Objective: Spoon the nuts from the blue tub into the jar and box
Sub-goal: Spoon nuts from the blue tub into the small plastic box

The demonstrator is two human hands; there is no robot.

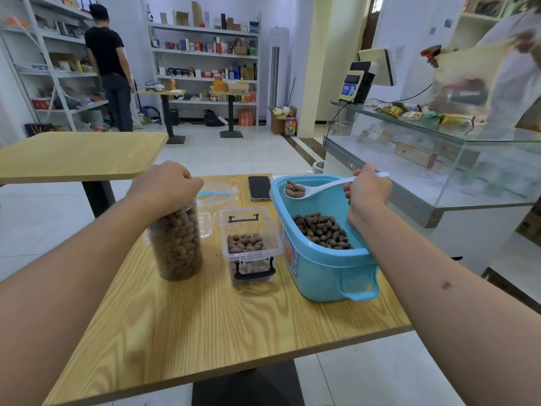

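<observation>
Left hand [167,183] grip curled over the top of the jar [177,244], upright on the tabletop [205,317], mouth hidden. Box [250,244] beside it, part filled. Phone [259,187] behind. Tub [322,259] right, nuts [322,232] inside. Right hand [367,190] grips the spoon [322,189], handle pointing right, loaded bowl left over the tub.

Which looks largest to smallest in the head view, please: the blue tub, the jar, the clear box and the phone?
1. blue tub
2. jar and clear box: about alike in the picture, the jar taller, the box wider, so unranked
3. phone, though it lies farther from the camera
</observation>
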